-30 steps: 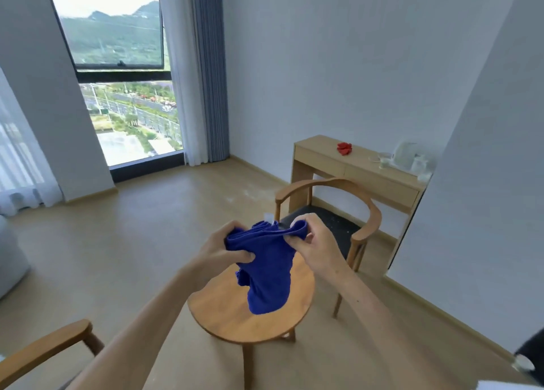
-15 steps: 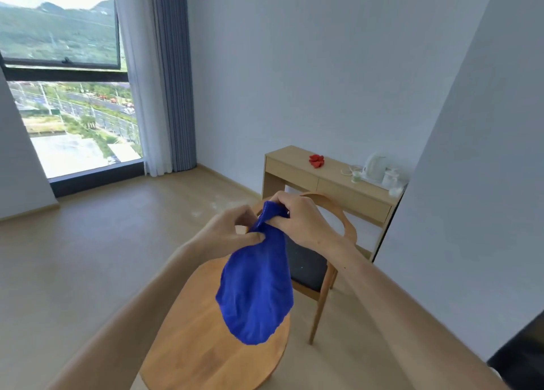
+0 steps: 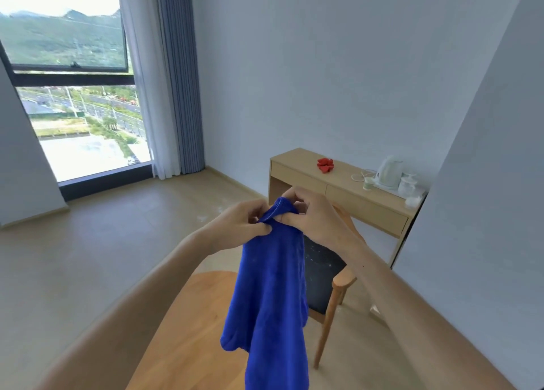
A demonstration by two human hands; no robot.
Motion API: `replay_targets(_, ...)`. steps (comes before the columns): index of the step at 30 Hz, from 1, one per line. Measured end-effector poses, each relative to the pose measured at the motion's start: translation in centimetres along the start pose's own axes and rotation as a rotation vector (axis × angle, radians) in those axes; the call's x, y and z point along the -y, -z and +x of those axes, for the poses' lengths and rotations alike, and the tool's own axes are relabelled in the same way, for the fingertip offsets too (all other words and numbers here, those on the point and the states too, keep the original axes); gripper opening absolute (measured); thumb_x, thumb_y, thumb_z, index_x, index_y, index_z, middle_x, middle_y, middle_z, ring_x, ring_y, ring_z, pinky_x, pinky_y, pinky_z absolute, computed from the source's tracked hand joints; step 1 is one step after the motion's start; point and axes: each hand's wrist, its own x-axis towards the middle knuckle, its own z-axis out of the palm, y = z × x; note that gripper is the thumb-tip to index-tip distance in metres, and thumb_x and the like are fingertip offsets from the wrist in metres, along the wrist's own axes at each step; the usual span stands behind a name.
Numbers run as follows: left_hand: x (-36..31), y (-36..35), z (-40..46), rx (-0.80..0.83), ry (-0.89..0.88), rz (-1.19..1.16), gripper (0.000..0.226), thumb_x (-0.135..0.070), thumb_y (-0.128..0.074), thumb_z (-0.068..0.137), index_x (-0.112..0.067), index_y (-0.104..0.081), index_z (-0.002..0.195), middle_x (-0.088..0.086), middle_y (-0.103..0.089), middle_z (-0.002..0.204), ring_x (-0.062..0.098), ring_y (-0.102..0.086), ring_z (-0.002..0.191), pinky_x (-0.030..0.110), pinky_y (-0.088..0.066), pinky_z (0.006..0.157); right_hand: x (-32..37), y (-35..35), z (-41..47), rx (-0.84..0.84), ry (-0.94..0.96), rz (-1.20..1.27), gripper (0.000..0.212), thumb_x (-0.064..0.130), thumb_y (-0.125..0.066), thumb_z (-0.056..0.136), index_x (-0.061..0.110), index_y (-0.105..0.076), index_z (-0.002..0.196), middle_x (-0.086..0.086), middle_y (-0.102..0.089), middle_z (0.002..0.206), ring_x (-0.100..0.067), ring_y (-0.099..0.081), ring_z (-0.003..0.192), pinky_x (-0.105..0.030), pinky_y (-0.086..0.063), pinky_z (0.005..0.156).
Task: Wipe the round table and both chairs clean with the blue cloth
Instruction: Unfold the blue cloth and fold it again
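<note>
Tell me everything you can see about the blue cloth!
The blue cloth is deep blue and looks soft and fuzzy, like a towel. It hangs down long and loose in the air above the round table, not touching it. The left hand and right hand pinch its bunched top edge.

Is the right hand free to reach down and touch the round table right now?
Probably not right away: the right hand and the left hand both pinch the top of the blue cloth, which hangs over the round table. Nothing else blocks the way.
</note>
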Motion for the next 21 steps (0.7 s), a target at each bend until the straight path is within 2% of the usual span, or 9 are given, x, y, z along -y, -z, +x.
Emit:
replay_targets(2, -0.6, -0.3, 1.3, -0.027, -0.001, 0.001, 0.008, -0.013, -0.055, 0.082, -0.02, -0.057, 0.08, 0.003, -0.058, 0.08, 0.015, -0.053, 0.075, 0.034, -0.044, 0.072, -0.9, 1.4, 0.9, 0.053, 0.02, 0.084, 0.012, 0.015, -0.069, 0.087, 0.017, -0.063, 0.097, 0.001, -0.068, 0.095, -0.012, -0.068, 0.086, -0.027, -0.058, 0.077)
replay_targets(4, -1.7, -0.4, 2.4, -0.068, 0.014, -0.002, 0.022, -0.015, -0.054, 0.08, -0.035, -0.057, 0.073, -0.006, -0.059, 0.076, 0.011, -0.054, 0.073, 0.028, -0.044, 0.07, -1.8, 2.7, 2.0, 0.118, 0.046, 0.143, 0.015, 0.013, -0.069, 0.087, 0.013, -0.062, 0.101, -0.002, -0.069, 0.098, -0.016, -0.068, 0.089, -0.031, -0.058, 0.079)
replay_targets(6, -2.6, -0.4, 3.3, -0.103, 0.039, 0.016, 0.022, -0.017, -0.053, 0.076, -0.038, -0.057, 0.071, -0.012, -0.058, 0.072, 0.007, -0.054, 0.07, 0.023, -0.044, 0.067, -2.6, 3.7, 3.1, 0.153, 0.053, 0.229, 0.017, 0.011, -0.069, 0.087, 0.007, -0.062, 0.102, -0.007, -0.069, 0.099, -0.02, -0.069, 0.091, -0.037, -0.058, 0.081)
replay_targets(9, -3.5, -0.8, 4.1, -0.143, 0.071, 0.087, 0.01, -0.02, -0.053, 0.075, -0.023, -0.057, 0.084, -0.003, -0.061, 0.08, 0.012, -0.055, 0.074, 0.031, -0.046, 0.07, -3.3, 4.2, 4.8, 0.14, 0.109, 0.246, 0.013, 0.01, -0.071, 0.085, 0.007, -0.064, 0.095, -0.009, -0.07, 0.094, -0.022, -0.069, 0.087, -0.039, -0.058, 0.079)
replay_targets(12, -3.9, -1.3, 4.4, -0.198, 0.076, 0.114, 0.023, -0.027, -0.053, 0.08, -0.009, -0.058, 0.094, 0.012, -0.061, 0.086, 0.027, -0.053, 0.077, 0.033, -0.042, 0.071, -3.6, 3.7, 6.1, 0.13, 0.176, 0.227, 0.013, 0.013, -0.074, 0.082, 0.021, -0.064, 0.085, -0.004, -0.07, 0.087, -0.02, -0.067, 0.084, -0.033, -0.057, 0.075)
replay_targets(14, -4.1, -1.3, 4.4, -0.239, 0.086, 0.107, 0.024, -0.026, -0.051, 0.081, -0.006, -0.057, 0.093, 0.013, -0.058, 0.083, 0.024, -0.049, 0.073, 0.032, -0.038, 0.07, -4.2, 3.7, 6.6, 0.156, 0.168, 0.308, 0.015, 0.015, -0.074, 0.083, 0.025, -0.063, 0.082, -0.001, -0.07, 0.084, -0.017, -0.067, 0.081, -0.027, -0.055, 0.068)
replay_targets(17, -4.1, -0.8, 4.3, -0.275, 0.121, 0.091, 0.023, -0.021, -0.05, 0.083, -0.003, -0.056, 0.095, 0.022, -0.058, 0.09, 0.019, -0.049, 0.076, 0.033, -0.037, 0.072, -5.6, 4.0, 7.2, 0.3, 0.126, 0.433, 0.012, 0.012, -0.071, 0.085, 0.02, -0.062, 0.089, 0.002, -0.069, 0.088, -0.015, -0.067, 0.083, -0.022, -0.053, 0.066)
replay_targets(20, -4.1, 0.0, 4.1, -0.303, 0.129, 0.064, 0.009, -0.006, -0.049, 0.091, -0.006, -0.057, 0.093, 0.024, -0.06, 0.096, 0.02, -0.053, 0.081, 0.035, -0.041, 0.076, -7.7, 3.1, 7.2, 0.571, 0.042, 0.357, 0.03, 0.011, -0.071, 0.085, 0.01, -0.058, 0.112, -0.008, -0.067, 0.109, -0.025, -0.065, 0.101, -0.039, -0.056, 0.086)
replay_targets(21, -4.2, 0.3, 3.9, -0.324, 0.132, 0.042, 0.013, -0.001, -0.047, 0.092, -0.008, -0.058, 0.092, 0.022, -0.061, 0.095, 0.019, -0.054, 0.082, 0.034, -0.042, 0.077, -8.7, 2.4, 7.0, 0.651, -0.001, 0.308, 0.036, 0.011, -0.071, 0.084, 0.009, -0.057, 0.117, -0.009, -0.066, 0.113, -0.025, -0.065, 0.104, -0.042, -0.055, 0.09)
